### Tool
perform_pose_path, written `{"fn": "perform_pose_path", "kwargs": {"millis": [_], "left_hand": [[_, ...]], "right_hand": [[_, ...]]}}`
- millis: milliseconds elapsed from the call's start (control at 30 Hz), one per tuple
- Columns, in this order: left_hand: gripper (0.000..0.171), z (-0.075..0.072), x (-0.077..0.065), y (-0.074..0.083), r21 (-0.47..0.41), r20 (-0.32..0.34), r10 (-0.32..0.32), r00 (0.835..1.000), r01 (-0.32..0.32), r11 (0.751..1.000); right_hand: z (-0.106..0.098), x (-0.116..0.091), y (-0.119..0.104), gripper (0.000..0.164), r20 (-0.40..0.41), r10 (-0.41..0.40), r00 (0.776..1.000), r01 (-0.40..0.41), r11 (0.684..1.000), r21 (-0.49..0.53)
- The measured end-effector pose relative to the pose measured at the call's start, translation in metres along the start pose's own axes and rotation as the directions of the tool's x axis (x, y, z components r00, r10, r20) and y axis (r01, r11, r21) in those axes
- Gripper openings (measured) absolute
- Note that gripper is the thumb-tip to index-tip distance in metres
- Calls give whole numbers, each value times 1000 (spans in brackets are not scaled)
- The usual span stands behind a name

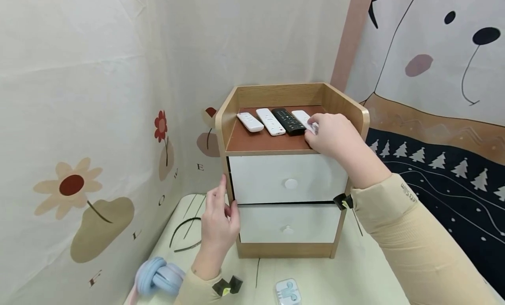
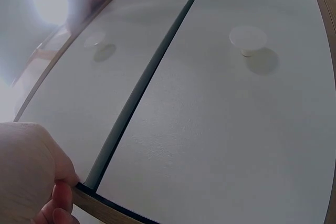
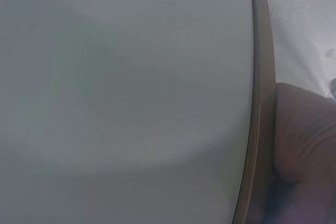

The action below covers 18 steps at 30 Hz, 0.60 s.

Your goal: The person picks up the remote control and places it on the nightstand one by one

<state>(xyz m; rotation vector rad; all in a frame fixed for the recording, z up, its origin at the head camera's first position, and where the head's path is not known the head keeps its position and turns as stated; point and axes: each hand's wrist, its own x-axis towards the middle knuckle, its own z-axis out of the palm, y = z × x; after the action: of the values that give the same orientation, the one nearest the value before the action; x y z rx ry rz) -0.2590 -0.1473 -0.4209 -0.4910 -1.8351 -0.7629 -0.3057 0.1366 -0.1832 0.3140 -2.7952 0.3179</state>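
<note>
A small wooden cabinet [image 1: 286,251] with two white drawers stands on a pale surface. On its brown top lie a short white remote control [image 1: 250,122], a longer white remote control [image 1: 270,122] and a black remote control [image 1: 288,122], side by side. My right hand [image 1: 335,136] grips the near end of another white remote control [image 1: 301,116], at the right of the row; the fingers cover part of it. At the cabinet's left side, my left hand [image 1: 218,221] rests with extended fingers against the edge, also seen beside the drawer fronts [image 2: 210,108] in the left wrist view.
Raised wooden walls [image 1: 280,95] border the cabinet top at the back and sides. A black headband [image 1: 179,230] and a blue knotted plush item [image 1: 159,276] lie at left. Boxed earphones [image 1: 288,292] lie in front. Printed curtains [image 1: 98,121] hang close behind and beside.
</note>
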Motion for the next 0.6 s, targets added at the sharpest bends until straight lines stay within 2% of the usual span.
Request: {"fn": "perform_pose_path", "kwargs": {"millis": [300,600], "left_hand": [[85,2,0,0,-9,3,1,1000,-1,1000],[84,1,0,-1,-8,-1,-9,1000,9,1000]], "right_hand": [[1,14,8,62,112,-49,993,49,999,1],[4,20,6,69,191,-39,981,33,999,31]]}}
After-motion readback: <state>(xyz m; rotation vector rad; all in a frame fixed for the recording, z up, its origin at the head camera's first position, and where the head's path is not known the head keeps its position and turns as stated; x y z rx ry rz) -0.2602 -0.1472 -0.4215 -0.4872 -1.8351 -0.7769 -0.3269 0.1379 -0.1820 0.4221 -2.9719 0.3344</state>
